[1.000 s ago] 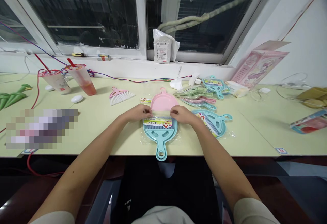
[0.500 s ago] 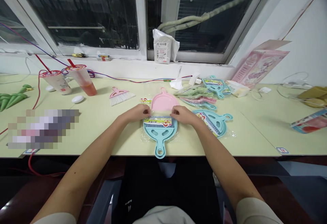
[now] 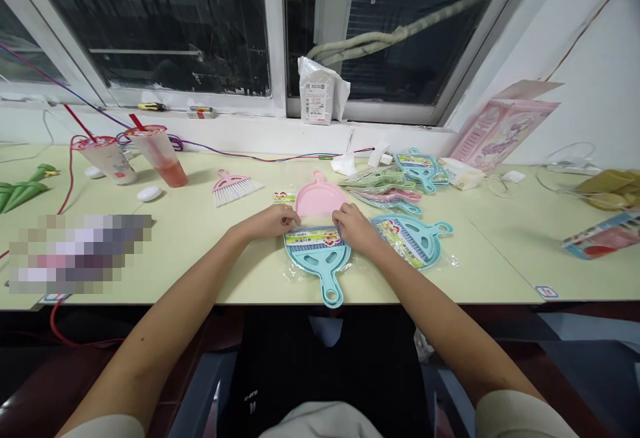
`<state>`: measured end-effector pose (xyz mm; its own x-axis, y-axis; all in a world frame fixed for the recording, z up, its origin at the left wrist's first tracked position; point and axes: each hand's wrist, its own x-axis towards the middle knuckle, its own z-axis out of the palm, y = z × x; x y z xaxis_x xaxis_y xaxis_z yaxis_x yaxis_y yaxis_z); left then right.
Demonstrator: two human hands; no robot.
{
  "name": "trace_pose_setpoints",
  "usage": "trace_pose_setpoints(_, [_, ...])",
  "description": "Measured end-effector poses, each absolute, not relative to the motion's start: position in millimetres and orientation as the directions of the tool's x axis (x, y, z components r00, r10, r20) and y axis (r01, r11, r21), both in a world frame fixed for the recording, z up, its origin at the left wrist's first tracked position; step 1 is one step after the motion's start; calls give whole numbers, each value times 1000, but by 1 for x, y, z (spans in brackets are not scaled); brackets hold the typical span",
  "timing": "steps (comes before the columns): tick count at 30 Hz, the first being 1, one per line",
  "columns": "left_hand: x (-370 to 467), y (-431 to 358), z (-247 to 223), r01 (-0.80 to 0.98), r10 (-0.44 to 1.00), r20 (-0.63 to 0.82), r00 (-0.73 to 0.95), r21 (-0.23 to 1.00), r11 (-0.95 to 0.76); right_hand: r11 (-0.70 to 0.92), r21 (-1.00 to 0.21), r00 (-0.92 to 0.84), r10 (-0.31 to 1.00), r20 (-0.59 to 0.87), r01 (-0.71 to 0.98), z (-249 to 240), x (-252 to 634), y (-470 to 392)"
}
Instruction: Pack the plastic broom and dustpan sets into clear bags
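Observation:
A blue dustpan and brush set (image 3: 320, 261) in a clear plastic bag lies in front of me, its handle pointing toward me and slightly right. My left hand (image 3: 279, 220) is closed at the bag's upper left corner. At the upper right corner, my right hand (image 3: 352, 226) pinches the bag's edge. Just beyond my hands lies a pink dustpan (image 3: 319, 199), handle pointing away. A small pink brush (image 3: 235, 188) with white bristles rests to its left. Another bagged blue dustpan set (image 3: 413, 241) lies beside my right wrist.
Several bagged sets (image 3: 385, 181) in green, pink and blue are piled at the back right. Two drink cups (image 3: 163, 155) with red straws stand at the back left. A pink box (image 3: 505, 131) leans near the wall. The table's front edge (image 3: 390, 304) runs close to me.
The blue set's handle end has swung to the right, so the set now lies at a slant. Both hands remain at the bag's upper edge, with the right hand's fingers shifted slightly.

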<state>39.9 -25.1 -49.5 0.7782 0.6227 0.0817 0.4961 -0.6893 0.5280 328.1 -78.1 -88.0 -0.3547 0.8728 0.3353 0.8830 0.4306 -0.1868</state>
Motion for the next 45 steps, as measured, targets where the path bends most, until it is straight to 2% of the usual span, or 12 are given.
trace_pose_setpoints(5, [40,-29,-43,435,552,117,826,492,-754,399,-170,-326,881,342,901,-90,323,-78])
trace_pose_setpoints(11, [36,-33,-42,471,537,76,840,389,-792,434,-37,-409,871,272,900,-85,323,-78])
trace_pose_setpoints(18, [26,-34,-31,490,570,55,819,448,-747,395,98,-407,886,221,914,-81,321,-83])
trace_pose_setpoints(24, [22,-35,-33,551,644,76,761,447,-705,354,113,-370,904,212,928,-81,319,-84])
trace_pose_setpoints(31, [25,-41,-35,524,616,80,784,445,-726,360,126,-379,901,209,925,-78,320,-84])
trace_pose_setpoints(34, [31,-45,-35,530,600,111,792,360,-768,400,141,-422,878,224,906,-73,316,-86])
trace_pose_setpoints(40, [49,-56,-40,544,550,177,816,87,-835,409,179,-439,880,181,895,-63,308,-89])
trace_pose_setpoints(45, [57,-61,-44,493,485,167,858,-5,-870,372,149,-399,882,251,916,-55,297,-99])
